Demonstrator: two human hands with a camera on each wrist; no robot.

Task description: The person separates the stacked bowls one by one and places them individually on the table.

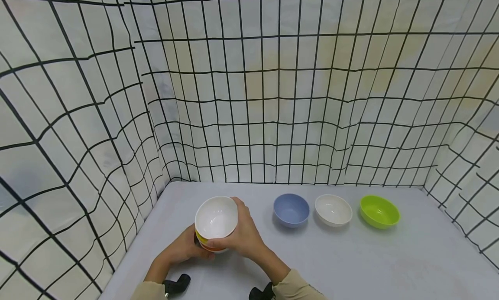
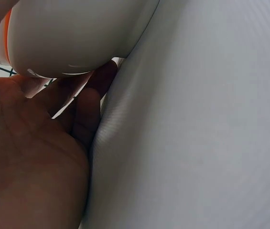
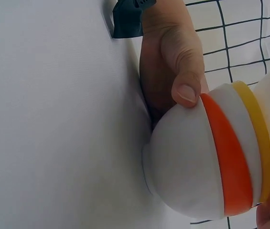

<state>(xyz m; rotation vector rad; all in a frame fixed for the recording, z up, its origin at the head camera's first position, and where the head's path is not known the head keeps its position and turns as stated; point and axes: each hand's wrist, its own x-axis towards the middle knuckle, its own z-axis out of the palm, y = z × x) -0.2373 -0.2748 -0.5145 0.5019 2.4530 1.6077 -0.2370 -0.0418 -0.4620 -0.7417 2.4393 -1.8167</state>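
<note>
A stack of bowls stands on the table at the left, gripped low by my left hand (image 1: pixel 185 247) and held higher up by my right hand (image 1: pixel 246 235). On top is a white bowl (image 1: pixel 215 217), its inside facing up; my right fingers curl round its side. Below it, the right wrist view shows a yellow band (image 3: pixel 256 124), a white band, an orange band (image 3: pixel 228 157) and the lowest white bowl (image 3: pixel 185 164), whose foot meets the tabletop. My left thumb presses that lowest bowl near the orange edge. How deeply the top bowl sits is hidden.
To the right, a blue bowl (image 1: pixel 291 210), a white bowl (image 1: pixel 333 210) and a green bowl (image 1: pixel 379 211) stand upright in a row on the white table (image 1: pixel 351 265). Black-gridded white walls (image 1: pixel 249 87) rise behind and at both sides.
</note>
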